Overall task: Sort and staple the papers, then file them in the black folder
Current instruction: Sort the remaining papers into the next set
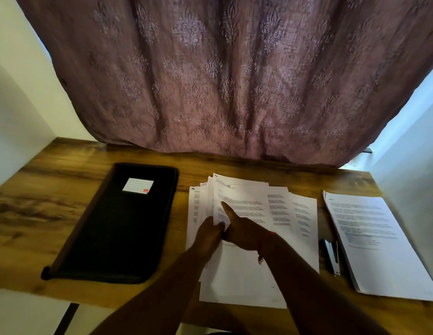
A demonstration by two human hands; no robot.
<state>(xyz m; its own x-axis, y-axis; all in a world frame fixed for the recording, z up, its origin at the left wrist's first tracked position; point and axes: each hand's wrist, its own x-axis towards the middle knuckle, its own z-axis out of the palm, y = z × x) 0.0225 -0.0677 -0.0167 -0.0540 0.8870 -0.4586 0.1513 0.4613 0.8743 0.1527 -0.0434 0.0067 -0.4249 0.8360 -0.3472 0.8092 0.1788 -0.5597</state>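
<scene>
- While the loose papers [254, 213] lay fanned at the middle of the wooden desk [53, 201], the left hand [208, 234] gripped the left edges of several sheets, fingers curled under them.
- The right hand [242, 229] rested flat on the top sheet, fingers straight and pointing far-left, holding nothing.
- The sheets were judged light, limp and slippery against each other; a firm pinch at a squared corner or long edge would suit better than a lift from the centre.
- A second stack [377, 240] lay at the right, its right part close to the desk's right edge; a nudge there could send sheets off.
- A stapler [331, 257] lay between the two piles, just beside both.
- The black folder [118, 223] lay closed at the left, well apart from the stapler, its near corner close to the near edge.
- Open desk remained to the far left and along the far side below the curtain [222, 81].
- Room between folder and papers was narrow.
</scene>
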